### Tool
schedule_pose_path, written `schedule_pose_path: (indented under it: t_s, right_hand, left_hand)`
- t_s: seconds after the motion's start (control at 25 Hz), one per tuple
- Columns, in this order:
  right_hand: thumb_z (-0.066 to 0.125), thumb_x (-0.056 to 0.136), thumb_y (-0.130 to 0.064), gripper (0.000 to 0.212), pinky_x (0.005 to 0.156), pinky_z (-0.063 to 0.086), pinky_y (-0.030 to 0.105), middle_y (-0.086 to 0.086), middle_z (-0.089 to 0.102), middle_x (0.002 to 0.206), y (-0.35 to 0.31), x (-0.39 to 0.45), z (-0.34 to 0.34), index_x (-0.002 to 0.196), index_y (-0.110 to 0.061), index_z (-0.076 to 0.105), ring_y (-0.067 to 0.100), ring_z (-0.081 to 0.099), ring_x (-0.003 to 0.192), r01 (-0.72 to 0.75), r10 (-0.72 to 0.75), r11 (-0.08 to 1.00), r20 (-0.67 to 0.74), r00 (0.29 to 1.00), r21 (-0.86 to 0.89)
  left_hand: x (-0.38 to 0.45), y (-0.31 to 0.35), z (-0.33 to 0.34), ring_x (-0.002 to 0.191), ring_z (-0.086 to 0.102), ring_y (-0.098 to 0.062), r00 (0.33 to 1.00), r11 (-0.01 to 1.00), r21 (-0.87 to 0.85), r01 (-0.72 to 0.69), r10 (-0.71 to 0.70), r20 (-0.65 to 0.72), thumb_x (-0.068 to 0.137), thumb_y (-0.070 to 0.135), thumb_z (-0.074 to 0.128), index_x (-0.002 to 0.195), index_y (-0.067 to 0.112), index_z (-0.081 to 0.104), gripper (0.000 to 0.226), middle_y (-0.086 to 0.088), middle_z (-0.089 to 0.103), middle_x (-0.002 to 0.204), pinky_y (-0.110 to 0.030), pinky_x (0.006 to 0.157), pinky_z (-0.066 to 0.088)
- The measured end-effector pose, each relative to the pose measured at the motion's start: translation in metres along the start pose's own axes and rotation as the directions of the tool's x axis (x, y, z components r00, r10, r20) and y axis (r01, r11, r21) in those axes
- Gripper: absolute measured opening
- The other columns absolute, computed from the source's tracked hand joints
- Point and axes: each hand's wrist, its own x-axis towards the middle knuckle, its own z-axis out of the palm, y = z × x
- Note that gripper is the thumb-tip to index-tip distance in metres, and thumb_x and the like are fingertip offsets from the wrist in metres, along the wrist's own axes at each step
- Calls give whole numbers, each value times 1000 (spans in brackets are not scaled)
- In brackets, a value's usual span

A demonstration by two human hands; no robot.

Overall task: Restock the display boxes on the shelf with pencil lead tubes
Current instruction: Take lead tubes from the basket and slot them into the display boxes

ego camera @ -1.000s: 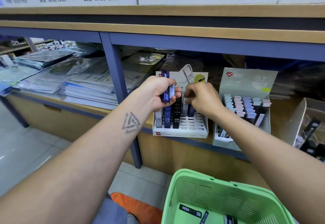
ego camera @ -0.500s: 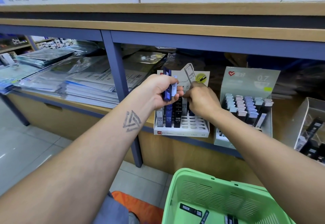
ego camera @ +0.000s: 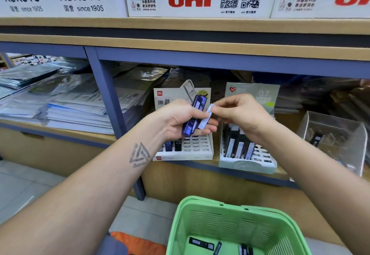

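Observation:
My left hand (ego camera: pixel 181 121) grips a small bunch of dark blue lead tubes (ego camera: pixel 195 115) in front of the white 0.5 display box (ego camera: pixel 202 152). My right hand (ego camera: pixel 239 114) pinches the top end of a pale lilac tube (ego camera: pixel 206 117) that still lies against my left fingers. The white box holds a few tubes in its left slots. Beside it on the right stands the pale green 0.7 display box (ego camera: pixel 248 163) with several tubes in it.
A green basket (ego camera: pixel 202 206) sits low in front of me with a few black tubes (ego camera: pixel 201 242) on its bottom. A clear plastic bin (ego camera: pixel 330 134) stands at the right. Stacked paper packs (ego camera: pixel 78 112) fill the left bay behind a blue post (ego camera: pixel 108 96).
My right hand has lifted out of the white box and come up to my left hand, where it now pinches the lilac tube. The view has moved closer to the shelf.

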Motion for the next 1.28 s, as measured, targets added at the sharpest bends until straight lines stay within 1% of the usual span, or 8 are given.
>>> schedule_pose_path:
  t_s: [0.12, 0.32, 0.56, 0.76, 0.88, 1.0, 1.08, 1.28]
  right_hand:
    - [71, 90, 0, 7, 70, 58, 25, 14, 73, 82, 6, -12, -27, 97, 0, 72, 15, 68, 69, -84, 96, 968, -41, 995, 235]
    - [69, 88, 7, 16, 70, 63, 26, 22, 75, 84, 17, -30, -61, 104, 6, 67, 25, 74, 74, -63, 87, 959, -76, 993, 276]
    - [67, 85, 13, 19, 81, 62, 32, 27, 74, 90, 30, -55, -93, 103, 7, 68, 32, 75, 83, -32, 66, 940, -88, 994, 340]
    - [78, 79, 9, 23, 85, 62, 36, 21, 76, 93, 44, -67, -114, 99, -2, 73, 36, 74, 91, 5, 24, 986, -170, 985, 167]
    - [85, 79, -7, 20, 84, 60, 29, 4, 78, 90, 42, -72, -122, 97, -12, 77, 21, 74, 88, 91, -120, 981, -167, 979, -171]
    - [84, 81, -20, 12, 75, 52, 15, -12, 74, 83, 41, -80, -128, 92, -22, 78, 1, 69, 81, 165, -256, 841, -109, 961, -516]
    - [80, 85, -25, 10, 74, 52, 23, -11, 72, 84, 44, -85, -135, 94, -22, 80, 3, 65, 80, 213, -336, 730, -70, 939, -650]
    - [71, 93, -28, 10, 72, 51, 33, -5, 68, 87, 52, -100, -172, 98, -22, 78, 12, 62, 80, 30, -218, 813, -256, 942, -581]
  left_hand:
    - [6, -3, 15, 92, 73, -43, 996, 996, -68, 66, -61, 61, 100, -1, 52, 124, -12, 56, 26, -35, 69, 105, -40, 71, 63]
    - [21, -8, 37, 56, 63, -15, 995, 994, 102, 36, -45, 88, 96, 2, 60, 105, -5, 64, 11, -23, 72, 90, -17, 42, 46]
    - [36, -14, 68, 45, 47, -9, 994, 990, 98, -102, 96, 59, 88, -12, 64, 97, 0, 63, 15, -8, 57, 64, -14, 36, 34]
    - [44, -18, 93, 45, 47, -9, 984, 983, 63, -174, 173, 31, 85, -10, 69, 98, -4, 65, 15, -8, 59, 65, -15, 36, 33]
    - [47, -19, 110, 44, 47, -9, 976, 974, 67, -217, 216, 23, 84, -6, 72, 91, -3, 67, 9, -7, 61, 63, -15, 36, 33]
    - [50, -28, 135, 44, 45, -8, 973, 971, 72, -228, 223, 67, 83, -4, 74, 91, -3, 67, 11, -10, 62, 66, -15, 37, 33]
    - [51, -33, 153, 44, 43, -7, 975, 976, 62, -207, 201, 95, 83, -2, 75, 89, 0, 66, 10, -10, 61, 67, -15, 36, 30]
    - [56, -35, 181, 47, 45, -12, 977, 992, -68, -109, 119, 175, 95, 9, 62, 109, -5, 60, 20, -16, 64, 76, -16, 38, 30]
